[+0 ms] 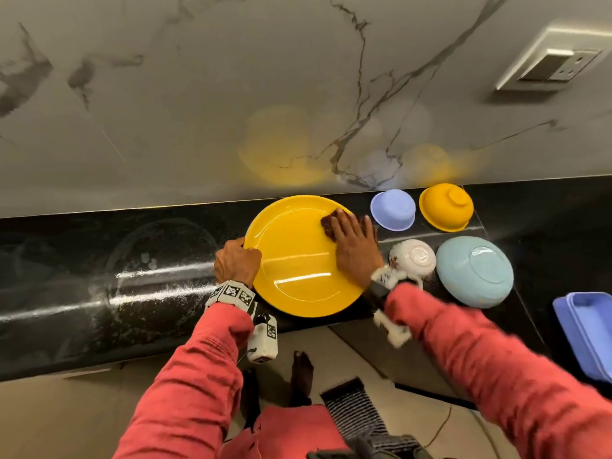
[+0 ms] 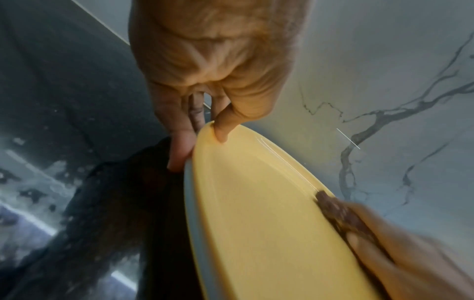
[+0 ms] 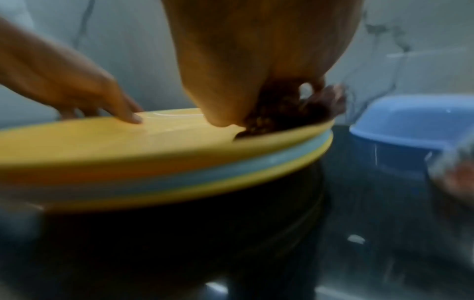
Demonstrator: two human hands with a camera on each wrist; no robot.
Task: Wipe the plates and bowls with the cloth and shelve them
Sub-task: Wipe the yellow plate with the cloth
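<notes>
A yellow plate (image 1: 298, 260) (image 2: 256, 223) tops a stack on the black counter (image 1: 99, 293). The right wrist view shows a pale blue plate (image 3: 231, 172) and another yellow one under it. My left hand (image 1: 236, 261) (image 2: 198, 142) pinches the left rim, thumb on top and fingers below. My right hand (image 1: 354, 240) (image 3: 243, 81) lies flat with spread fingers on a brown cloth (image 1: 329, 223) (image 2: 333, 211) (image 3: 282, 113), pressing it against the plate's far right rim.
To the right of the stack, upside down, sit a lilac bowl (image 1: 392, 210) (image 3: 410, 119), a yellow bowl (image 1: 445, 207), a white flowered bowl (image 1: 414, 258) and a pale blue dish (image 1: 473, 271). A purple tray (image 1: 589, 329) lies at the far right. A marble wall backs the counter.
</notes>
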